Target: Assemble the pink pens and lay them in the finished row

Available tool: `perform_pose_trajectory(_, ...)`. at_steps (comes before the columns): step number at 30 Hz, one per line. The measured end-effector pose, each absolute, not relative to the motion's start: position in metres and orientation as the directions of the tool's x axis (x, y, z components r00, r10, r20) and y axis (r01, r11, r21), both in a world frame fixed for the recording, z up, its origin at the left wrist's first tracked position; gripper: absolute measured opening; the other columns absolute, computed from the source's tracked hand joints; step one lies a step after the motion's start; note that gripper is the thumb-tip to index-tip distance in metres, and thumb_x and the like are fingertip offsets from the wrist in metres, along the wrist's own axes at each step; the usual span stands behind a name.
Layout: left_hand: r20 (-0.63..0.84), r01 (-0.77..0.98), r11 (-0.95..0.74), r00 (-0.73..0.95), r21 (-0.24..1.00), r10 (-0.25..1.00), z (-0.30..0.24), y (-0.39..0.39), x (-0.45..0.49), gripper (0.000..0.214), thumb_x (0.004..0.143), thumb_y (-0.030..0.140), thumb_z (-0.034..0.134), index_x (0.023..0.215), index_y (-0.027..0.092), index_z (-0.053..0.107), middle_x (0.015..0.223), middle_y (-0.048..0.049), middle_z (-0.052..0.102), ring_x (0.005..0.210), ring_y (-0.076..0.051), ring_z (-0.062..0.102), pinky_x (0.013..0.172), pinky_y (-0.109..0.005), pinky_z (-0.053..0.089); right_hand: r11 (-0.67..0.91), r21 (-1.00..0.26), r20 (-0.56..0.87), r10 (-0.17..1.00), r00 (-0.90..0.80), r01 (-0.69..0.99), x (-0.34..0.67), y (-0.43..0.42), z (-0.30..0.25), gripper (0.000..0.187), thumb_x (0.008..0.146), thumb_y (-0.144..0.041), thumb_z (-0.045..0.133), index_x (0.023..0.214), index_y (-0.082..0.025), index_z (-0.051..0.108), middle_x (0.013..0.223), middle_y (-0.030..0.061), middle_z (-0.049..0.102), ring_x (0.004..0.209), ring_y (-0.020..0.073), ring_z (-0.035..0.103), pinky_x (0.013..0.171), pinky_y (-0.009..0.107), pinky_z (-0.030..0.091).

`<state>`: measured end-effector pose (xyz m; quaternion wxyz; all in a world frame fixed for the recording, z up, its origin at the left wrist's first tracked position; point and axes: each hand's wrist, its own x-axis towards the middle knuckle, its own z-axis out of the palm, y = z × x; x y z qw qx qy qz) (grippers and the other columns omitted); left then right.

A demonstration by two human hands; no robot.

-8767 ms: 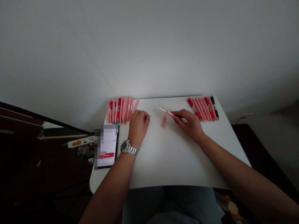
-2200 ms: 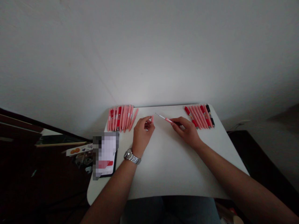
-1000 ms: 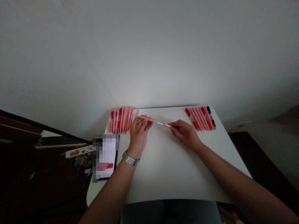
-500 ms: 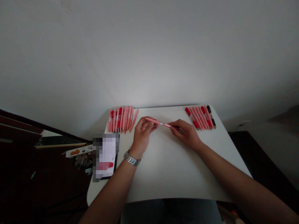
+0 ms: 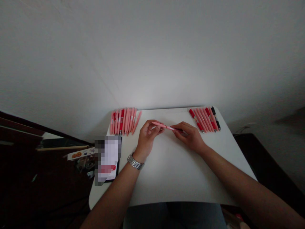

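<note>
Both hands meet over the far middle of a white table (image 5: 171,171). My left hand (image 5: 148,137), with a metal watch on its wrist, pinches the pink front barrel of a pen (image 5: 160,125). My right hand (image 5: 189,136) pinches the rear part of the same pen, so the two pieces join between the fingertips. A row of pink and red pens (image 5: 124,121) lies at the far left of the table. Another row of pink, red and black pens (image 5: 204,118) lies at the far right.
A phone (image 5: 107,159) with a blurred screen rests at the table's left edge. Dark furniture with papers and a stick stands to the left of the table. A pale wall rises just behind the table. My legs show under the near edge.
My left hand picked up the pink barrel piece and slid it over the refill held by my right hand. The hands have closed together, and the bare white refill is now covered.
</note>
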<state>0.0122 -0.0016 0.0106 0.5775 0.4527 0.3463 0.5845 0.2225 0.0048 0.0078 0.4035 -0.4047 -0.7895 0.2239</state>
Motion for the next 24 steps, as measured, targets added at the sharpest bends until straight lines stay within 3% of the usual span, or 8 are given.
perform_pose_trajectory(24, 0.1, -0.37, -0.054, 0.106, 0.927, 0.989, 0.0089, -0.0021, 0.0116, 0.023, 0.088, 0.035, 0.075, 0.101, 0.019, 0.066, 0.107, -0.0078, 0.072, 0.103, -0.019, 0.071, 0.094, -0.037, 0.06, 0.581, -0.682, 0.473, 0.814, -0.338, 0.444, 0.2205, 0.0027, 0.0052, 0.021, 0.099, -0.027, 0.059, 0.115, -0.024, 0.072, 0.095, 0.0068, 0.069, 0.078, 0.0167, 0.066, 0.069, 0.029, 0.056)
